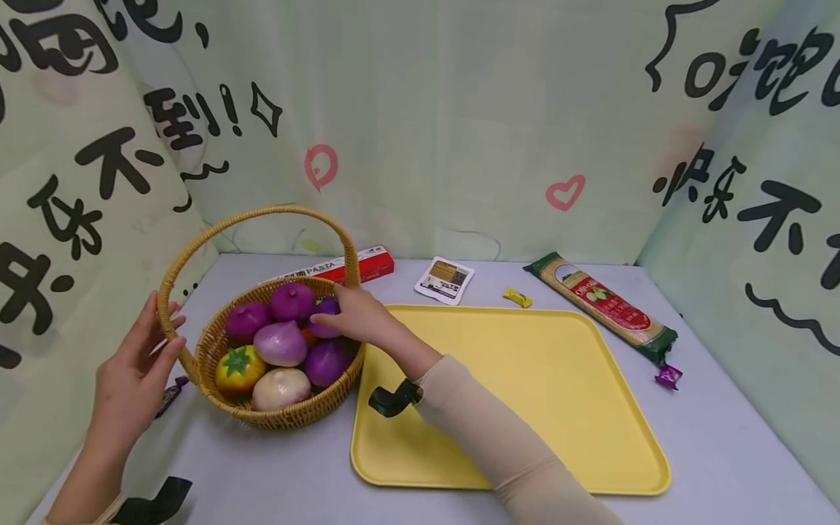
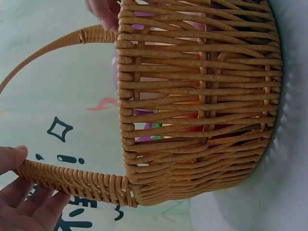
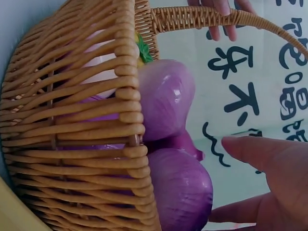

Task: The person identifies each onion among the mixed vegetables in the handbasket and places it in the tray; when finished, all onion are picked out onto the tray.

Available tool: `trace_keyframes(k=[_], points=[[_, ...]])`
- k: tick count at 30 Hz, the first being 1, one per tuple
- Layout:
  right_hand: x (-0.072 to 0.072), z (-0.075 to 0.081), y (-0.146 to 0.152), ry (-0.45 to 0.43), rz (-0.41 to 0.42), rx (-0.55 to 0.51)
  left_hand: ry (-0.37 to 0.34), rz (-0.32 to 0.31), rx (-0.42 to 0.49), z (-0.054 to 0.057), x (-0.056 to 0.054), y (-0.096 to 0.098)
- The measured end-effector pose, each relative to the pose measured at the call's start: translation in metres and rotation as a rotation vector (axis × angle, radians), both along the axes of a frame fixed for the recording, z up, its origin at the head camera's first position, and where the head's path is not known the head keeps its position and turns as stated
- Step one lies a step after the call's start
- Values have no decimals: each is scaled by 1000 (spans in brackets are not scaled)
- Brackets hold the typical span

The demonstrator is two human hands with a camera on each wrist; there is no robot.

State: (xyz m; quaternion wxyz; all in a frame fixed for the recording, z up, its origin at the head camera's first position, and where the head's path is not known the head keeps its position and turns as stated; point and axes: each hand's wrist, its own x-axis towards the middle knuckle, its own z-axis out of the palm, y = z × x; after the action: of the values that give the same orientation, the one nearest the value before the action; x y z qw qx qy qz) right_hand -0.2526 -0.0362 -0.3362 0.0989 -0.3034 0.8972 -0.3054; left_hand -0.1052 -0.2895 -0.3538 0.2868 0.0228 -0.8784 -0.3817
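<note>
A wicker basket (image 1: 298, 417) with a tall arched handle (image 1: 262, 212) stands at the left of the table. Inside lie several purple onions (image 1: 280, 343), a whitish onion (image 1: 282, 389) and a yellow fruit (image 1: 240, 370) with a green leafy top. My left hand (image 1: 131, 375) holds the left foot of the handle, thumb on one side and fingers on the other. Over the basket's right rim reaches my right hand (image 1: 361, 317), at a purple onion (image 3: 180, 192) near the back. Its thumb stands apart from the onion in the right wrist view, while the fingertips meet the onion's edge.
Right beside the basket lies a yellow tray (image 1: 525, 408). Behind are a red pasta box (image 1: 377, 264), a white packet (image 1: 445, 281) and a yellow candy (image 1: 518, 297). A noodle pack (image 1: 600, 302) and a purple candy (image 1: 669, 376) lie right; a dark-wrapped candy (image 1: 172, 396) sits left.
</note>
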Motion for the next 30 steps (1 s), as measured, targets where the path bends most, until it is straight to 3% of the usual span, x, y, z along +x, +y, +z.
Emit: trace_keyframes(k=[9, 21, 30], points=[[-2, -4, -14, -87, -51, 93, 7, 9, -10, 1, 1, 0], [-5, -10, -13, -149, -65, -28, 8, 19, -11, 0, 1, 1], [-5, -9, -10, -95, -28, -72, 13, 20, 0, -1, 0, 2]])
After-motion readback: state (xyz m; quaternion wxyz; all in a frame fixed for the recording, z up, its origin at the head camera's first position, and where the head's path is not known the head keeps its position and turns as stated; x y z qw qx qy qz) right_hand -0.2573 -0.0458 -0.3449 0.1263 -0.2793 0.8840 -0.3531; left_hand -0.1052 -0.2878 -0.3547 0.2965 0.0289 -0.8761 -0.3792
